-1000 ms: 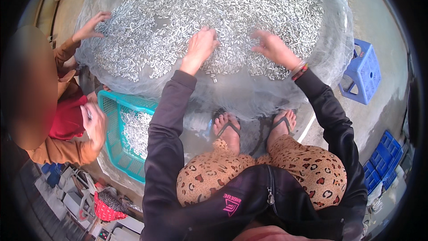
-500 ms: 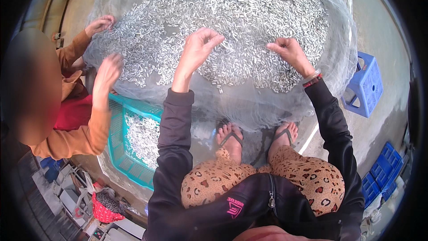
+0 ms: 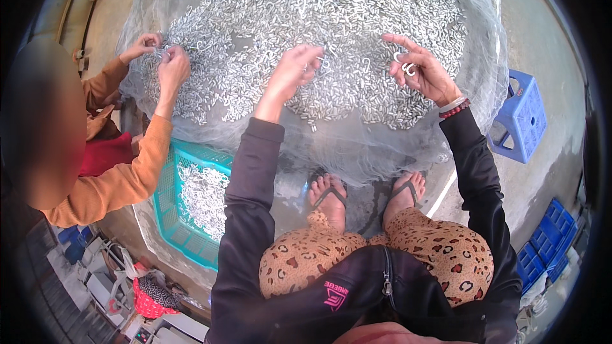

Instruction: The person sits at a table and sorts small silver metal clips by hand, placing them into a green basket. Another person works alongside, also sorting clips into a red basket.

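A wide heap of small silvery-grey and white pieces [image 3: 357,6] lies on thin, see-through netting [image 3: 350,146]. My left hand [image 3: 294,75] is over the heap's near part, its fingertips pinched on a small white curved piece [image 3: 322,61]. To its right, my right hand [image 3: 426,75] is turned partly palm-up, with the index finger stretched out. A few white hook-shaped pieces [image 3: 408,70] are held in its curled fingers. Several similar curved pieces lie loose among the heap. The pieces' exact kind is too small to tell.
At my left, a co-worker in orange sleeves [image 3: 137,172] has both hands [image 3: 172,67] at the heap's edge. Beside my left arm stands a teal basket [image 3: 167,216] holding white curved pieces. A blue plastic stool [image 3: 523,114] is at right, blue crates [image 3: 548,245] lower right.
My right hand has turned over and spread its index finger, bringing white curved pieces into view. My left hand has shifted slightly right and down. The co-worker's hands have come together.
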A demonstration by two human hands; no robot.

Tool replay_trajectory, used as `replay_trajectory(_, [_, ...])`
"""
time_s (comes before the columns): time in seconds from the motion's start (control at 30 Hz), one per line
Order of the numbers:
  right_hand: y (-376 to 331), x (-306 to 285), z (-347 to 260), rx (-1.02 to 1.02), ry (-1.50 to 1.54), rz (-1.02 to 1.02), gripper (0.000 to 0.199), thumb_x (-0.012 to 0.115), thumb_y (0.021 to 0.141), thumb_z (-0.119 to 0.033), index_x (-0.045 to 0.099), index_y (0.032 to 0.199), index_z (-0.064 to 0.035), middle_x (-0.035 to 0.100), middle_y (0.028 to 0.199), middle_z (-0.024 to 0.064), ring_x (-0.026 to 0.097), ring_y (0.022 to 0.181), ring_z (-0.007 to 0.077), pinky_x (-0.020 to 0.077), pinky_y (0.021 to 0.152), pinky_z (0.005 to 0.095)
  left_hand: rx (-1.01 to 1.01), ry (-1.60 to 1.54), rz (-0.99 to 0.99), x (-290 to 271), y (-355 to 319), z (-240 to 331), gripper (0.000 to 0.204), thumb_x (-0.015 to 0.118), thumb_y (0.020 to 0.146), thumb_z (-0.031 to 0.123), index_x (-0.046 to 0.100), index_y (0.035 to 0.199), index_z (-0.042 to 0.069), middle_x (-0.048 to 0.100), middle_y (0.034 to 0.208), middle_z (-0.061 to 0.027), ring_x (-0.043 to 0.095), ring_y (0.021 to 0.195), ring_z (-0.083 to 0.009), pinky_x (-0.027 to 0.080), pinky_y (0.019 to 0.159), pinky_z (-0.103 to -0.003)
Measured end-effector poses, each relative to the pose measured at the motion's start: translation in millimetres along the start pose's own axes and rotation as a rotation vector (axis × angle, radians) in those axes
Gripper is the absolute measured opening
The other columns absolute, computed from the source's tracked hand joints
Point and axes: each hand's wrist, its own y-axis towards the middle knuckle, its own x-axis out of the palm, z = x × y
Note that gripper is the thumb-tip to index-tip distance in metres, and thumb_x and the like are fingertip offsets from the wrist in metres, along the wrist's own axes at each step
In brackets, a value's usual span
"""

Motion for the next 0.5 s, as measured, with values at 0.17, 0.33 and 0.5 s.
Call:
replay_trajectory(0.17, [9.8,2.5,-1.8,-0.013,-0.204,0.034,0.039,0.049,0.086,-0.006,0.055,0.124,0.0019,0.067,0.097,0.0080,0.061,0.077,0.0114,0.0420,0.048,0.0195,0.407,1.119,0.235,20.5,9.9,-17.2,0.029,0.070,0.084,0.028,0.067,0.086,-0.001,0.066,0.075,-0.0165,0.064,0.070,-0.0255,0.048,0.068,-0.039])
replay_trajectory(0.33, [43.4,-4.8,20.4,-0.226,-1.151,0.054,0.030,0.061,0.084,-0.012,0.065,0.110,0.0012,0.067,0.095,0.0115,0.064,0.079,0.0218,0.0508,0.060,0.0302,0.251,0.277,0.004,3.8,-4.9,19.1,0.014,0.066,0.085,0.016,0.061,0.085,0.003,0.058,0.069,-0.0033,0.055,0.060,-0.0149,0.040,0.049,-0.024])
replay_trajectory(0.5, [63.0,-10.0,49.8,-0.395,-2.055,0.106,0.014,0.063,0.079,-0.010,0.063,0.090,-0.0012,0.065,0.087,0.0138,0.064,0.087,0.0296,0.0530,0.076,0.0404,0.234,-0.360,-0.206,-5.0,-28.0,35.4,0.005,0.057,0.085,0.009,0.057,0.090,0.006,0.050,0.070,-0.0006,0.048,0.056,-0.0074,0.028,0.041,-0.017])
